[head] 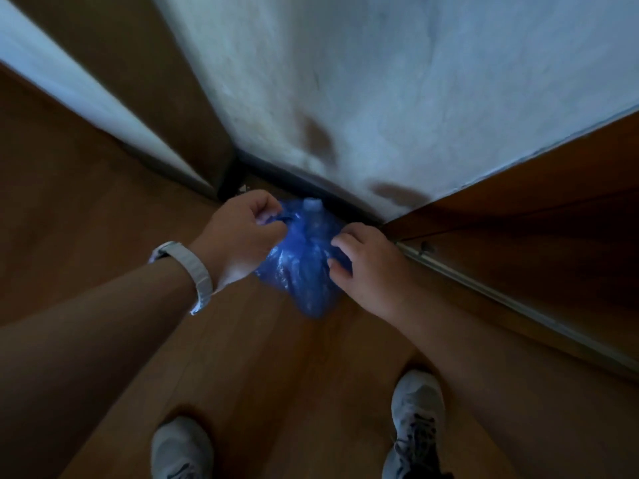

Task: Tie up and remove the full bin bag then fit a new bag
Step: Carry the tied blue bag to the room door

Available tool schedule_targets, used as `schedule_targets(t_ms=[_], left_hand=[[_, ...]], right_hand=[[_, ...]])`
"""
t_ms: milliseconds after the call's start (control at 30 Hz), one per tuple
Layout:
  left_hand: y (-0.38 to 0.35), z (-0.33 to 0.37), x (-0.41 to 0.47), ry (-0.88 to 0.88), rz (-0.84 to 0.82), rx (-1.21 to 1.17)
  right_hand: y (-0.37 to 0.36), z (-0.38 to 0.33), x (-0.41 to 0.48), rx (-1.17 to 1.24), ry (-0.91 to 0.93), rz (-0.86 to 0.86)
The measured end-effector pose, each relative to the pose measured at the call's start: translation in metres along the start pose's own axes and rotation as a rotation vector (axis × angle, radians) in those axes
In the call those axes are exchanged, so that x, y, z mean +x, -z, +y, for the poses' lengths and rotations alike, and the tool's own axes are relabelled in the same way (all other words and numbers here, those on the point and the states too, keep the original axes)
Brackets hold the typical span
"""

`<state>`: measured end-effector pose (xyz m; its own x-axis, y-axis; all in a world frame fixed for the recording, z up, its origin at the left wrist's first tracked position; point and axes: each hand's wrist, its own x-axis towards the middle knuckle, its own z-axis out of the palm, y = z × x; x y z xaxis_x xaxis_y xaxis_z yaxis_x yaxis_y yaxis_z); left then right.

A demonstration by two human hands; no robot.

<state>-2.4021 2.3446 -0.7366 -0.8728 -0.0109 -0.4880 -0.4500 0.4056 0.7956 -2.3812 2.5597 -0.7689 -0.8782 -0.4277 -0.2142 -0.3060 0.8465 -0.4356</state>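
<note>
On the brown wood floor (262, 375), at the foot of the big white wall (397, 81), sits the blue bin bag (301, 267). The bag is the landmark here. It is full and crinkly, and a clear bottle top (313, 205) pokes up at its far side, near the wall. The left hand (242, 236) is at the bag's left side, its grip closed on a pinch of the blue plastic. The right hand (366, 264) is at the bag's right side, fingers curled onto the plastic; I cannot tell if that grip is closed. A white band (193, 267) wraps the left wrist. Two grey shoes (416, 420) stand well apart from the bag, nearer the person.
</note>
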Motion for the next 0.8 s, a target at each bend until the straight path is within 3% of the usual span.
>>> schedule_targets(t_ms=[233,333,500,800], left_hand=[[0.025,0.023,-0.023,0.077,-0.011,0.18],[0.039,0.051,-0.049,-0.009,-0.073,0.325],[0.066,0.109,-0.1,-0.252,-0.011,0.643],[0.126,0.222,-0.217,-0.375,0.052,0.842]], right_hand=[[0.055,-0.026,-0.018,-0.086,-0.02,-0.057],[0.085,-0.048,-0.028,-0.074,-0.073,-0.058],[0.152,-0.092,-0.047,-0.077,-0.092,-0.06],[0.304,-0.185,-0.103,-0.166,-0.115,0.018]])
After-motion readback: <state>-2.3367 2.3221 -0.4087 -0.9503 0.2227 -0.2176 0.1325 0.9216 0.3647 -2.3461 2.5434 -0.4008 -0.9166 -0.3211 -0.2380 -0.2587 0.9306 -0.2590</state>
